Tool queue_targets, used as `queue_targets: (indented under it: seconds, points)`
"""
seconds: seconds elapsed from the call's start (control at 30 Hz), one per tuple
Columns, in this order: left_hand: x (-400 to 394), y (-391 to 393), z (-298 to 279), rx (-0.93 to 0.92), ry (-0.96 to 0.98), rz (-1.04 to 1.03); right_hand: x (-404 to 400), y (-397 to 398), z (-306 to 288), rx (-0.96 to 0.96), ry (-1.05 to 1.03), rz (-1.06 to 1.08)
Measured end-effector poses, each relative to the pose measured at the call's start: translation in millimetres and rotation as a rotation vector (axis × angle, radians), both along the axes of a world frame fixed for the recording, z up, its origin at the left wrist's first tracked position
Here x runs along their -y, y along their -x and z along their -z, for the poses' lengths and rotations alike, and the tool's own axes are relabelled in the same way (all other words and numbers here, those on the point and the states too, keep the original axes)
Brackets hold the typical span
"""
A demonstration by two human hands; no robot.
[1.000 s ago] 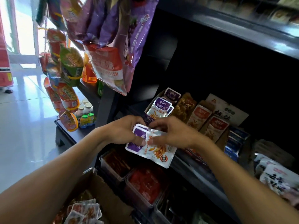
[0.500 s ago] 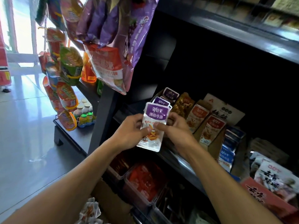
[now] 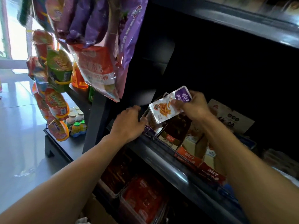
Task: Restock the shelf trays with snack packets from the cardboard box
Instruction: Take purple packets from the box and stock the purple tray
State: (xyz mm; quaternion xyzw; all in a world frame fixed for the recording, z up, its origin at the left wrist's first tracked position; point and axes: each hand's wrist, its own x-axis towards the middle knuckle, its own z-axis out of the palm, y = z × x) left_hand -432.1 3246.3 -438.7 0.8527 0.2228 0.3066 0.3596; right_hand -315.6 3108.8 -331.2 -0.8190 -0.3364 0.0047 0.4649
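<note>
our right hand (image 3: 193,106) grips a flat white foil snack packet with a purple top band and a picture of orange strips (image 3: 168,106), thumb on its face and fingers curled behind, holding it tilted in the air with the purple end up by the fingers. just below the packet, between our two hands, sits the open cardboard shelf tray with a purple printed front (image 3: 149,129). our left hand (image 3: 130,122) rests at that tray's left wall, fingers bent over the edge; whether it truly clutches the wall we cannot tell. right of the tray, under our right wrist, stand a dark brown display carton (image 3: 174,135) and red-fronted cartons (image 3: 189,156). below both forearms lie clear plastic bins of red packets (image 3: 144,196). above our left hand hang purple and orange snack bags (image 3: 97,46).
</note>
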Motion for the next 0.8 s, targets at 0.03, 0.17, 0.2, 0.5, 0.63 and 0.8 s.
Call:
queue_targets:
  seconds: [0.03,0.17,0.2,0.5,0.63,0.8]
  points:
    - [-0.9,-5.2,1.9,-0.043,0.002,0.002,-7.8,-2.5,1.8,0.028,0.025,-0.013]
    - [-5.2,-18.9,9.2,-0.154,-0.063,-0.014,-29.8,-10.7,13.3,0.167,0.302,-0.068]
    - [-7.0,-20.5,10.4,-0.182,-0.078,-0.015,-31.5,-11.7,15.4,0.165,0.386,-0.088]
    - [-13.6,-27.3,3.7,-0.168,-0.053,0.024,-41.8,-23.0,3.5,0.237,0.653,-0.145]
    - [-14.7,-27.5,2.9,-0.159,-0.058,0.044,-58.6,-28.4,26.3,0.298,0.651,-0.127]
    - [-14.5,-31.4,1.8,-0.178,-0.081,0.056,-45.9,-33.5,33.6,0.347,0.694,-0.051]
